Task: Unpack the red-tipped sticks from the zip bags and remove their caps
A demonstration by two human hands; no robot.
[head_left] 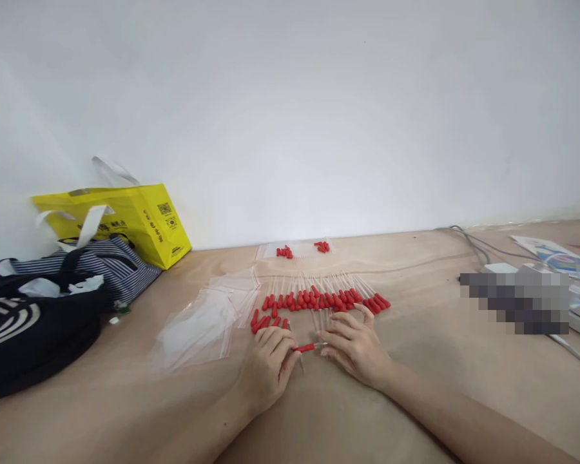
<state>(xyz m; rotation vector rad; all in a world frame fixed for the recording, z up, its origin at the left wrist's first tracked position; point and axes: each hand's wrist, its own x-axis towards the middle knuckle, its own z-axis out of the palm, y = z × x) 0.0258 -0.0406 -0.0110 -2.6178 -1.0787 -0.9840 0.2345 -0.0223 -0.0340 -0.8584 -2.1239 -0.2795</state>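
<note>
One red bulb (305, 348) is pinched by the left hand (265, 362), a clear tube (320, 345) at its end held by the right hand (360, 348), over the bench (439, 335) near red-tipped droppers (300, 299); were pressure applied askew, the tube might be cracked.

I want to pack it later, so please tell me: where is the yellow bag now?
The yellow bag stands at left in the head view, against the wall, just behind the striped bag.
</note>
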